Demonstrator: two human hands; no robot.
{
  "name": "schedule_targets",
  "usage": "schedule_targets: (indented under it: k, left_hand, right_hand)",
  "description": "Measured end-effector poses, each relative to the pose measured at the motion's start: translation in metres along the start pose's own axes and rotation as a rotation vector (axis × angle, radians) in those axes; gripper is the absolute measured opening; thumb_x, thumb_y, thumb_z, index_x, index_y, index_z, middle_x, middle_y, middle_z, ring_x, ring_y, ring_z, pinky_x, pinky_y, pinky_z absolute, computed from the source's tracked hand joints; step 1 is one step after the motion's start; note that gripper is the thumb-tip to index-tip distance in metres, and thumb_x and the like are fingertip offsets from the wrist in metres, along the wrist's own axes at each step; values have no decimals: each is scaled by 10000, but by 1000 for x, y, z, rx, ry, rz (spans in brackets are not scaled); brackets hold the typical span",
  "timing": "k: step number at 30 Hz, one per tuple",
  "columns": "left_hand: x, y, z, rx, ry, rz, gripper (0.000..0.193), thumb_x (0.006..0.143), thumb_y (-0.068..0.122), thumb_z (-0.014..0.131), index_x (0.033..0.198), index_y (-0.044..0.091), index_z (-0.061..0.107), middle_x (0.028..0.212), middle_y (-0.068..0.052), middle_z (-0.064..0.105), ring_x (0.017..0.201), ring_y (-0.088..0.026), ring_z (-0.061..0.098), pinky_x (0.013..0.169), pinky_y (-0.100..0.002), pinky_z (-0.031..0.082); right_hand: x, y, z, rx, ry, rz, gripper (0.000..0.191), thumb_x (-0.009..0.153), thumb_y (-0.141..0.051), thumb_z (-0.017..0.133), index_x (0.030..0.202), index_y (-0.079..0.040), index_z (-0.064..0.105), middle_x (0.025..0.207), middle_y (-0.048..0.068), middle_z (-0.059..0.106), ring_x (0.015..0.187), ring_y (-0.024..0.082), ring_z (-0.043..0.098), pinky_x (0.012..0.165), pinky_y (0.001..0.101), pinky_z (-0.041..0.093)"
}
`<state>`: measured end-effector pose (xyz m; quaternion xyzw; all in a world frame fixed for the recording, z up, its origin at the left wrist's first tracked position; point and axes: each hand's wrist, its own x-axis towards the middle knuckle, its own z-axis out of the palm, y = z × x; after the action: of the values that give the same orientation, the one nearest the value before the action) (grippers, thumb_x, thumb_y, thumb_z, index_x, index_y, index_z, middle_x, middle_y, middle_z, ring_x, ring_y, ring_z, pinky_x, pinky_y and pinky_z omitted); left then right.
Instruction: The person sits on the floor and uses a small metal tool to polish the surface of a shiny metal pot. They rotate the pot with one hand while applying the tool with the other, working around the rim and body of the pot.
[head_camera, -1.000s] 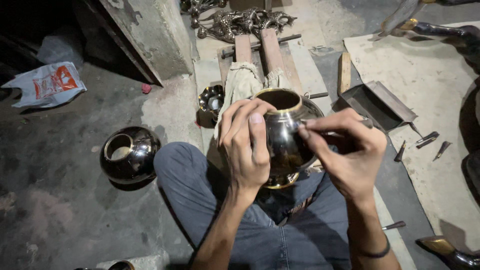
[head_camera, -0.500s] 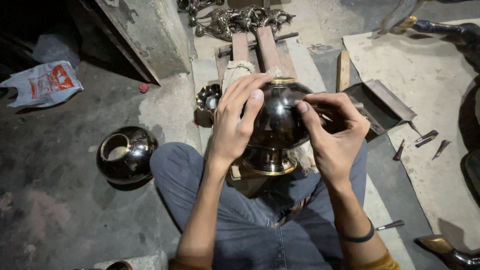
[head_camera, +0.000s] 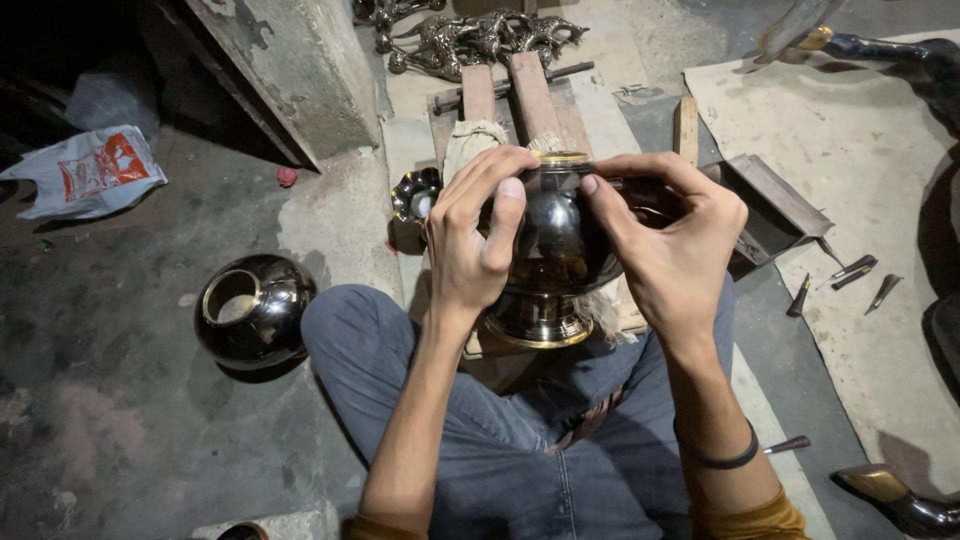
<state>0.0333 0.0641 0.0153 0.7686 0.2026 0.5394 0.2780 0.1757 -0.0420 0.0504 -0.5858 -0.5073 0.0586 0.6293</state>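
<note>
A dark, shiny round metal pot (head_camera: 553, 245) with a brass rim and a flared foot stands upright over my lap. My left hand (head_camera: 475, 230) wraps its left side, fingers spread over the top. My right hand (head_camera: 668, 240) grips its right side, with the thumb pressed on the pot's front. A cloth-wrapped wooden block (head_camera: 472, 137) lies just behind the pot.
A second dark round pot (head_camera: 250, 308) sits on the floor at my left. A small shiny bowl (head_camera: 414, 196) lies beside the block. Chisels (head_camera: 840, 278) and a metal tray (head_camera: 775, 205) rest on a mat at right. Metal figurines (head_camera: 470, 35) stand at the back, a plastic bag (head_camera: 90, 170) far left.
The pot has been turned from tilted, mouth showing, to upright on its foot. Both hands shifted up around its body.
</note>
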Motion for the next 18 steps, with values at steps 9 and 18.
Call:
schedule_targets:
  k: [9, 18]
  left_hand:
    - [2, -1, 2, 13, 18, 9, 315, 1039, 229, 501, 1138, 2, 695, 1197, -167, 732, 1222, -334, 693, 1094, -404, 508]
    - [1, 3, 3, -16, 43, -36, 293, 1032, 213, 508, 1133, 4, 688, 1169, -160, 736, 1160, -322, 721, 1055, -384, 535]
  right_hand:
    - [7, 1, 0, -60, -8, 3, 123, 952, -74, 812, 1007, 26, 766, 890, 57, 772, 814, 60, 713, 756, 199, 574]
    - [7, 7, -8, -5, -77, -4, 120, 939, -60, 815, 982, 31, 747, 858, 43, 741, 778, 35, 658, 721, 182, 536]
